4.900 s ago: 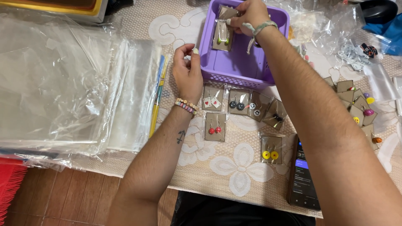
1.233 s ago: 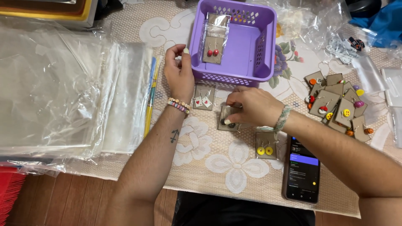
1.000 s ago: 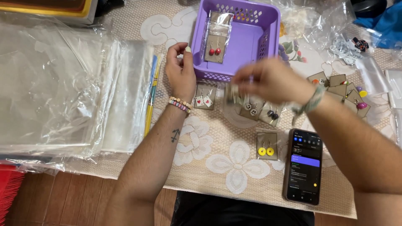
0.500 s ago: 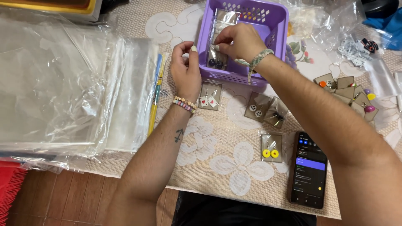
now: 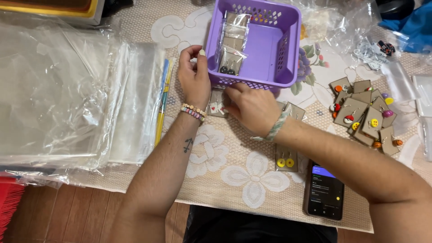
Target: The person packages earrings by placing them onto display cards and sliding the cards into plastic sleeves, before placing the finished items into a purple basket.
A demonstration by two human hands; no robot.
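My left hand (image 5: 193, 76) rests against the front left corner of a purple plastic basket (image 5: 292, 49), its fingers curled in and thumb pinched to them. Nothing shows in it. My right hand (image 5: 253, 107) lies on the lace tablecloth just in front of the basket. Its fingertips grip the right edge of a small brown earring card with red and white earrings (image 5: 217, 108). Several bagged earring cards (image 5: 230, 58) lie in the basket's left half, the nearest with dark earrings.
A thick stack of clear plastic bags (image 5: 67, 90) covers the left side, with a yellow and blue strip (image 5: 163, 101) along its edge. A card with yellow earrings (image 5: 284, 159) and a phone (image 5: 324, 191) lie near the front edge. Several loose earring cards (image 5: 360, 112) are piled at the right.
My right hand left a bagged card in the basket, then came down onto the red and white earring card in front of it. My left hand stayed by the basket corner.
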